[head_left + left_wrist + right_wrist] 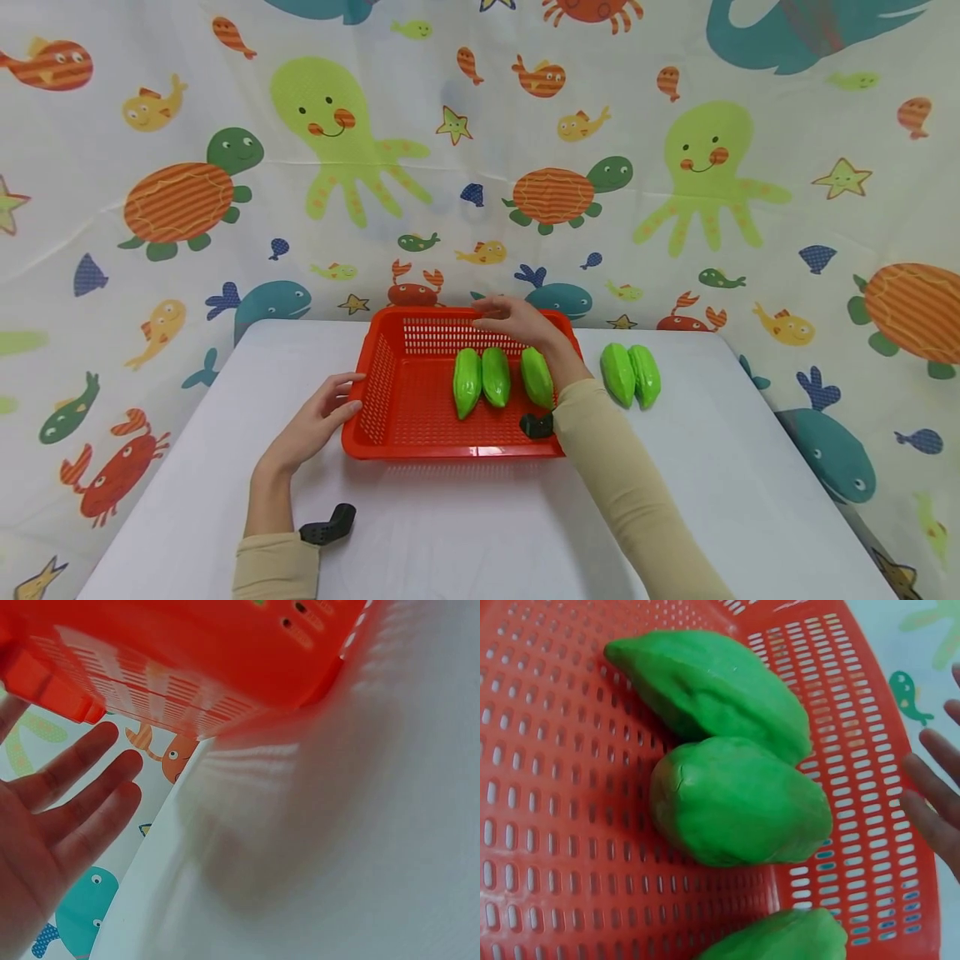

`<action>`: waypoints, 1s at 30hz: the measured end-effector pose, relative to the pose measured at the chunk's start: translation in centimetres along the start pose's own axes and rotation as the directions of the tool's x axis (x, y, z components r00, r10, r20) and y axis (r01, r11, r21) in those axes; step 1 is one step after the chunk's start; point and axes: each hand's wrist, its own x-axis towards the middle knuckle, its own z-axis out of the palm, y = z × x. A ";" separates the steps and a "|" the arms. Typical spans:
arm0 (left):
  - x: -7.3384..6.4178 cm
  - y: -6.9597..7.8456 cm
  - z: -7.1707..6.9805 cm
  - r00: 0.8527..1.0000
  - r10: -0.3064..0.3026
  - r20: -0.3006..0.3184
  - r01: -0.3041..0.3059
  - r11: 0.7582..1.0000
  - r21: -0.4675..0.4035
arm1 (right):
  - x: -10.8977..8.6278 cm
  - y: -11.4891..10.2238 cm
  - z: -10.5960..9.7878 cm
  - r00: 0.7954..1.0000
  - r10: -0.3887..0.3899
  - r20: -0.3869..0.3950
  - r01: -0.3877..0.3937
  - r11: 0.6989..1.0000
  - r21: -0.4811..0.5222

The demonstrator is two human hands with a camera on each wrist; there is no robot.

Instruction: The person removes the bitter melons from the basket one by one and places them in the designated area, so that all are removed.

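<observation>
1. We are resting the left hand (318, 421) at the left rim of the basket (457, 453), its fingers spreading loosely and, as far as we are seeing, pinching nothing.
2. We are hovering the right hand (513, 321) over the basket's back rim, its fingers extending slightly apart and holding nothing.
3. For handling fruit well here, we are judging it best to be steadying the basket lightly, gripping each fruit around its thick middle and releasing it low, so its neighbours are not rolling.
4. Three green fruits (496, 377) are lying inside the basket: two are touching near its middle, the third is sitting towards its right wall. Two more fruits (619, 375) are lying side by side, right of the basket.
5. We are seeing glossy, bright green skins, lengthwise ridges and narrowing ends; one basket fruit is showing a dent.
</observation>
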 end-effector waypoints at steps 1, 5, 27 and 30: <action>0.0 0.0 0.0 1.000 -0.001 0.000 0.001 1.000 0.001 | 0.1 0.0 0.0 1.000 0.010 0.020 -0.009 1.000 -0.026; 0.1 0.1 0.0 1.000 -0.003 0.001 0.003 1.000 0.001 | 0.1 0.1 0.2 0.992 0.063 0.110 -0.048 0.991 -0.128; 0.1 0.1 -0.1 1.000 -0.001 0.002 0.001 1.000 0.002 | 0.0 -0.5 1.8 0.942 0.144 0.303 -0.131 0.989 -0.064; 0.0 0.2 -0.2 1.000 -0.001 0.001 0.001 1.000 0.000 | 0.3 -0.6 2.1 0.938 0.144 0.315 -0.125 0.989 -0.078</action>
